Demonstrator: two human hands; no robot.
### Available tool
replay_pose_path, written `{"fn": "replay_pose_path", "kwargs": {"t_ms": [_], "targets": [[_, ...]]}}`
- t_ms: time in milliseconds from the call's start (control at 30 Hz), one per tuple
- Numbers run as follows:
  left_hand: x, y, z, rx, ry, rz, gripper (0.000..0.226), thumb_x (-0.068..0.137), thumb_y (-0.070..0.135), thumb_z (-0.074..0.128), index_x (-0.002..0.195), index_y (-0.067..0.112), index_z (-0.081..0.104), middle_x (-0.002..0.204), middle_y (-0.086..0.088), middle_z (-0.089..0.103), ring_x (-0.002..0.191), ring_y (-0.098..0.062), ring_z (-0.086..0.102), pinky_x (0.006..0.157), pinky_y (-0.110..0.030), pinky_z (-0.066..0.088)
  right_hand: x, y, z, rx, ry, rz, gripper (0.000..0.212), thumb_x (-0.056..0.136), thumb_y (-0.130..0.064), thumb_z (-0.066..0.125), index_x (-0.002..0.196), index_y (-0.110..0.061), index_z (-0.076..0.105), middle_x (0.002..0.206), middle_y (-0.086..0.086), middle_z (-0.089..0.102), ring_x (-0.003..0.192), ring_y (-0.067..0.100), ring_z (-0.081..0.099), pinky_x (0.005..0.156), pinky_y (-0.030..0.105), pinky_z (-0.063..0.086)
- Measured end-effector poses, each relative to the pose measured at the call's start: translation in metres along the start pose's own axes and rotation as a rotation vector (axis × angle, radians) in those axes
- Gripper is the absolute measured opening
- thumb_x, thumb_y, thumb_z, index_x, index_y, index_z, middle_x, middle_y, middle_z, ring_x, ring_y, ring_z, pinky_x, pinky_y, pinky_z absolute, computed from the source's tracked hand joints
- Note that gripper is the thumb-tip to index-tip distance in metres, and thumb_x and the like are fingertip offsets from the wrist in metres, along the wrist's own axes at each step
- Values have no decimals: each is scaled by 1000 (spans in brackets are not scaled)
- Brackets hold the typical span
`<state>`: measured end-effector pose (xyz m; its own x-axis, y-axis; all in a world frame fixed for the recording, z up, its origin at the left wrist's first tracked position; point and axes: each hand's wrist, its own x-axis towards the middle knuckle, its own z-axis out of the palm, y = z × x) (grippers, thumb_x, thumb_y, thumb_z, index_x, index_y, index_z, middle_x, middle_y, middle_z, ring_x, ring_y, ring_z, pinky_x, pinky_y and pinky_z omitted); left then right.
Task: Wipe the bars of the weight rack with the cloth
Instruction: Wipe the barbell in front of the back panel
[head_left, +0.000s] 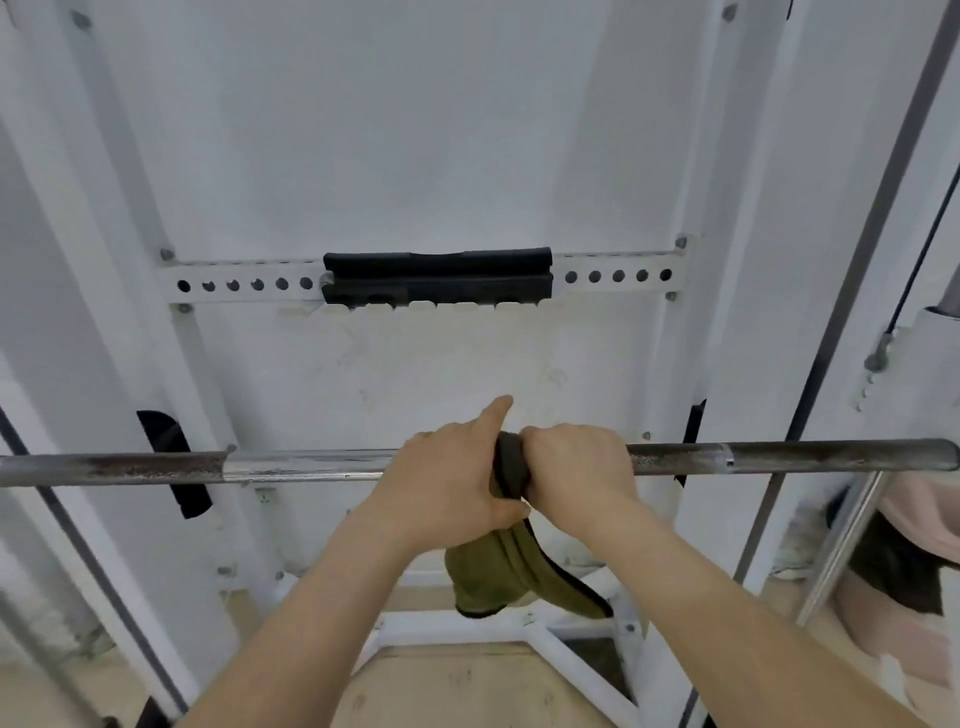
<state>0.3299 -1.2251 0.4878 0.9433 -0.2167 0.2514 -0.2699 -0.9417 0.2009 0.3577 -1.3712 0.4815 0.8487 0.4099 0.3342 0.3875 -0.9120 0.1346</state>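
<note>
The steel bar (301, 464) is set horizontally across the white rack (291, 296), with its long axis running left to right. The left hand (441, 473) is curled over bar and cloth, forefinger extended. The olive cloth (511, 460) is draped over the bar between both hands, with its tail hanging below. The right hand (576, 467) is closed round it, just beside the left. Travel along the axis is judged necessary.

Bright, even, soft light; glare on the bar (306, 464); wide-angle bending and blur toward edges.

Glossy steel bar (306, 464) with dull rusty patches, matt olive cloth (493, 571), white-painted metal rack (737, 260)
</note>
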Motion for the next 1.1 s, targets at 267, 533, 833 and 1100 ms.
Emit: {"fn": "replay_pose_path", "kwargs": {"t_ms": [267,533,833,1100], "targets": [[-45,-72,-22,491,107,-206,42,82,63,49,112,33,52,107,14,58,107,-14,53,103,-41,29,1,3,5,40,77,-20,12,89,-25,51,85,-21,40,85,0,62,66,26,44,57,31,28],[5,15,24,437,141,-24,24,82,37,53,94,19,42,87,3,51,76,-20,54,64,-31,31,0,1,3,82,19,-11,13,86,-15,52,83,-21,40,91,-2,65,71,25,52,63,29,31],[-18,-63,3,459,219,-132,30,85,50,54,80,23,41,71,8,48,64,-16,45,59,-30,27,-3,5,2,42,40,4,11,87,-30,50,84,-24,41,71,-5,49,69,24,52,58,29,30],[-59,-163,-32,438,230,-198,28,79,50,58,73,25,46,63,8,52,60,-17,48,54,-30,28,-6,-13,1,-19,-31,144,31,81,-45,55,108,-31,50,96,-8,53,95,18,54,86,37,39]]}}
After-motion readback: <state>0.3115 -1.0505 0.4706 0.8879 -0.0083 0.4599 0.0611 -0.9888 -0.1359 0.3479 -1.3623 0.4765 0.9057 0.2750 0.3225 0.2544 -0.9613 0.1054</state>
